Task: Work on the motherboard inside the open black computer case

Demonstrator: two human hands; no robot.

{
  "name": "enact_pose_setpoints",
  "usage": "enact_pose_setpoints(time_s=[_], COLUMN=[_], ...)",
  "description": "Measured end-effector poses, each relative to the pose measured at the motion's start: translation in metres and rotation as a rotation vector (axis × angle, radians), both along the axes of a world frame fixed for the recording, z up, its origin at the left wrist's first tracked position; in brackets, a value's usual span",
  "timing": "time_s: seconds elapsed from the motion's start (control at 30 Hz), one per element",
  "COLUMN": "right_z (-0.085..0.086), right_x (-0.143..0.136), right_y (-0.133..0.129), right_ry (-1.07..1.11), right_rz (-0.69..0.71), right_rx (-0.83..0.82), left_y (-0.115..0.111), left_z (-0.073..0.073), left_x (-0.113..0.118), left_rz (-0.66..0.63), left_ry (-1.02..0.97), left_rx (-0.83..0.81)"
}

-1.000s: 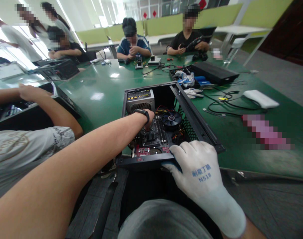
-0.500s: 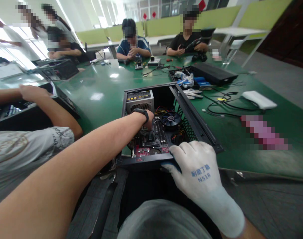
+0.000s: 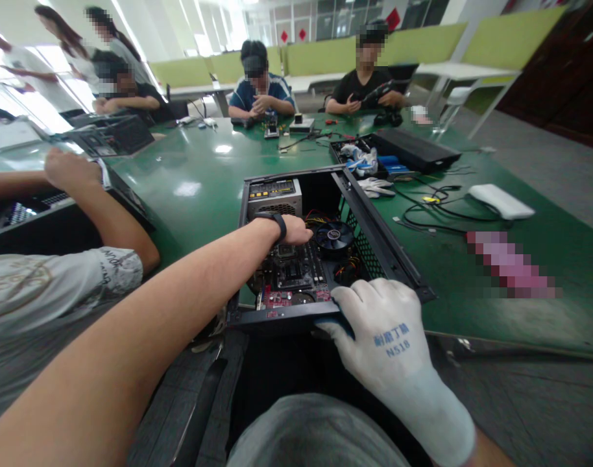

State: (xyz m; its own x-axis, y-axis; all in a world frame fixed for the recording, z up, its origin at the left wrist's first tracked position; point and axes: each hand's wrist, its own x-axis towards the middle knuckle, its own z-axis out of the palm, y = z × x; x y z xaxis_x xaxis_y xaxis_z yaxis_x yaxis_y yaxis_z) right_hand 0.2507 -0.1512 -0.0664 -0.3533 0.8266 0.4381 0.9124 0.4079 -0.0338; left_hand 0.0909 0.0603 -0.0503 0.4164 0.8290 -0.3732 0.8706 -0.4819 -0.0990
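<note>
- Open computer case lies at the near edge of the counter. A hard pull on its near rail could slide it over the edge.
- My right hand, gloved, has its fingers clamped on that rail. Fabric may slip on smooth metal if I press down inside.
- My left hand, bare, is over the motherboard. I cannot tell whether its fingers are apart or together; the tips are partly hidden. Blind contact could bend a part, or static could harm the board.
- Cooling fan sits just beside that hand, thin wires close by. A sideways drift might snag either.
- Co-worker's sleeve is near my left forearm. A bump there could jolt my reach.
</note>
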Motion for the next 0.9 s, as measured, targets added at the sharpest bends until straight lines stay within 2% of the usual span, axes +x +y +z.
enact_pose_setpoints(time_s=[0.1,0.23,0.33,0.43,0.67,0.9], right_z=[0.0,-0.002,-0.001,0.001,0.005,0.011], right_x=[0.0,0.0,-0.002,-0.008,-0.027,-0.05], right_y=[0.001,0.016,0.041,0.077,0.181,0.286], right_ry=[0.007,0.013,-0.01,-0.066,-0.129,-0.163], right_rz=[-0.002,0.002,-0.016,-0.05,-0.117,-0.141], right_rx=[0.002,-0.006,-0.003,0.006,-0.021,-0.076], left_y=[-0.004,-0.01,-0.015,-0.021,-0.035,-0.038], left_z=[0.016,0.047,0.067,0.077,0.079,0.064], left_x=[-0.001,-0.012,-0.024,-0.037,-0.058,-0.066], left_rz=[-0.024,-0.005,0.029,0.085,0.183,0.213], left_ry=[-0.061,-0.268,-0.42,-0.552,-0.707,-0.699], left_rx=[0.072,0.242,0.35,0.448,0.538,0.507])
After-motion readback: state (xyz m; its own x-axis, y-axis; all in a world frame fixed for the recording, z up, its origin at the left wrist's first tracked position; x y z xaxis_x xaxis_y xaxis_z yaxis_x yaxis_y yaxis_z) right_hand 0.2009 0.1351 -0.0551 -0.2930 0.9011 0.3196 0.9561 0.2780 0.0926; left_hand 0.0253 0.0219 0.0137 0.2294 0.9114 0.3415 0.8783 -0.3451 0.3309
